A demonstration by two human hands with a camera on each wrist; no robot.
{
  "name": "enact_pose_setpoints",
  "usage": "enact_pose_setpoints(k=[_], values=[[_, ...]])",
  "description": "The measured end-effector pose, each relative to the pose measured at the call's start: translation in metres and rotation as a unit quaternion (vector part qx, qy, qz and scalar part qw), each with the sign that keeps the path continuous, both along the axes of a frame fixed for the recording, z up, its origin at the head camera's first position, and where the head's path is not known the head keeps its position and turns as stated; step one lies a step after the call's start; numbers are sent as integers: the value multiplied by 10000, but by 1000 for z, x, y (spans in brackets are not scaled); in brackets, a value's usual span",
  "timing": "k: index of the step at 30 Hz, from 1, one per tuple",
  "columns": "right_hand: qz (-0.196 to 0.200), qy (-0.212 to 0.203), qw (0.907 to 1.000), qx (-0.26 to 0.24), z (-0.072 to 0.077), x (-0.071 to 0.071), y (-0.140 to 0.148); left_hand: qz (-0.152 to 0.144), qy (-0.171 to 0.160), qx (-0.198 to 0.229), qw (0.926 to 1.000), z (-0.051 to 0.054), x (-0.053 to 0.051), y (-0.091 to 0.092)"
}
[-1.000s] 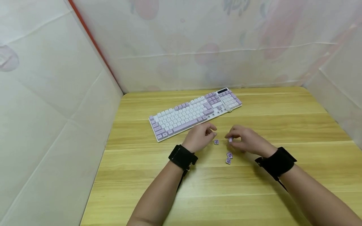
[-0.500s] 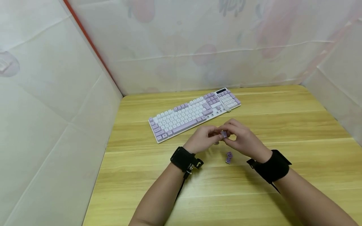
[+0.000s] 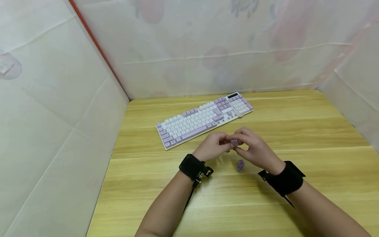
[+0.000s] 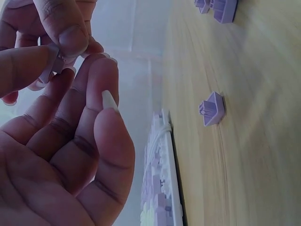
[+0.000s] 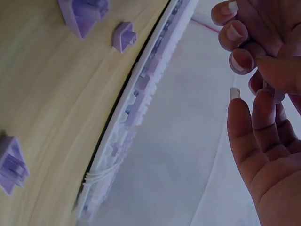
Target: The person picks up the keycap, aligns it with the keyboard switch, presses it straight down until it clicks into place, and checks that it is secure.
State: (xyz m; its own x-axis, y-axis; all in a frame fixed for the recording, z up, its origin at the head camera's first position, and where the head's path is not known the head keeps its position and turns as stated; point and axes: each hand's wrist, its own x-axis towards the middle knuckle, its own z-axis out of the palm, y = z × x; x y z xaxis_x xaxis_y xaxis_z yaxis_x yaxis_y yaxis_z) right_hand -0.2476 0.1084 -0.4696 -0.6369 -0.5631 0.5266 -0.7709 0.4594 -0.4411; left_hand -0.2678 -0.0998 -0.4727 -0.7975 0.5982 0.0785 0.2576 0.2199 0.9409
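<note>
A purple keycap is held up between both hands, just above the table. My left hand pinches it with thumb and fingertips from the left. From the other side my right hand grips it with curled thumb and fingers. The left wrist view shows the keycap edge-on between the thumbs, while the right wrist view mostly hides it behind fingers. Two more purple keycaps lie close together, undersides up, below the hands. Another loose keycap lies apart on the wood, nearly covered by the hands in the head view.
A white and purple keyboard lies slanted behind the hands, with bare key positions along its lower right edge. Its bundled white cable crosses the right part. Pale printed sheets hang around the wooden table.
My right hand has carried the keycap leftward and up to the left hand, which has moved slightly right to meet it. Over the last half second the hands have barely shifted.
</note>
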Motion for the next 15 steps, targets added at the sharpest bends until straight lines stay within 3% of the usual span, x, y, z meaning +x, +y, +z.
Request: enact_pose_setpoints(k=[9, 15], values=[[261, 339, 9991, -55, -10, -3, -6, 390, 104, -372, 9985, -4, -1, 1], [221, 352, 9991, -110, -11, -6, -7, 512, -163, -233, 9983, -5, -1, -1]])
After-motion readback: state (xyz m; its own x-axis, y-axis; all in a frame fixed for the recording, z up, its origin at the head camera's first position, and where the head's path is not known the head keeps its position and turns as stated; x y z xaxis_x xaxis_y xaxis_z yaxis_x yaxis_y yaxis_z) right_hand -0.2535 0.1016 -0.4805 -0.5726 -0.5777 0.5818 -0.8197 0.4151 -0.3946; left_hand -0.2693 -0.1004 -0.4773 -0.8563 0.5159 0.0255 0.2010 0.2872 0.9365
